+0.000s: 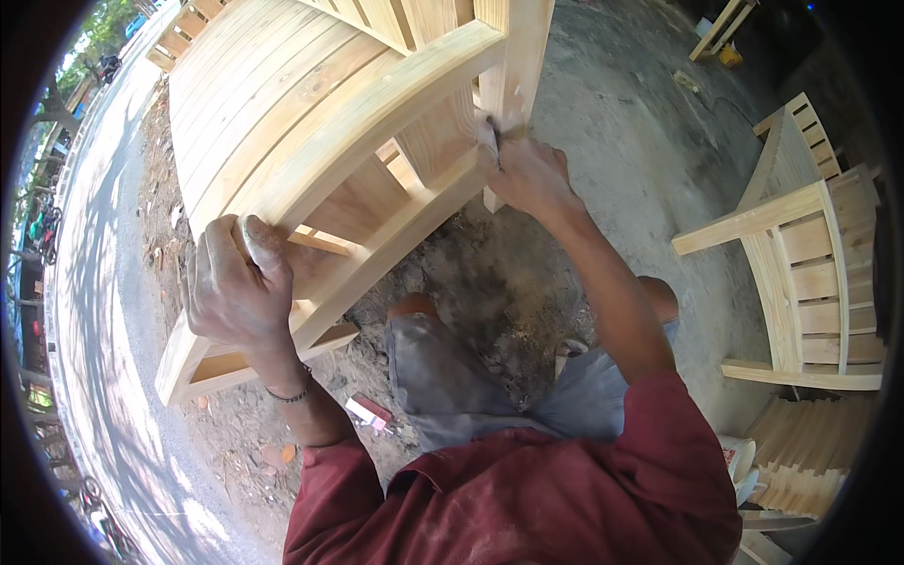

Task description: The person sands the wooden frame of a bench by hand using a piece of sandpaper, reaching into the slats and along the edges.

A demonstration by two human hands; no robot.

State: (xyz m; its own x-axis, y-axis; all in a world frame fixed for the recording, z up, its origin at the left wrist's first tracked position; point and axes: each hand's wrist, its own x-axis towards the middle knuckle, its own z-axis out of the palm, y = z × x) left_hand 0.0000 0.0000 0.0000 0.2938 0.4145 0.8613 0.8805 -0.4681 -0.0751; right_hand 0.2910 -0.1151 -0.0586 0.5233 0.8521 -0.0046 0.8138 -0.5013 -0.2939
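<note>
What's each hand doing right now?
Left hand: closed over the front end of the wooden armrest.
Right hand: against the wooden post; whether closed on anything, cannot be told.

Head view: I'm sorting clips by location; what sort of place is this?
Probably a roadside woodworking spot: a slatted bare-wood bench in front, similar wooden furniture at right, and a sunlit road at left.

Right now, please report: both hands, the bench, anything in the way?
Left hand curled over bench armrest. Right hand at post, grip unclear. Red box on ground, away from both hands.
</note>
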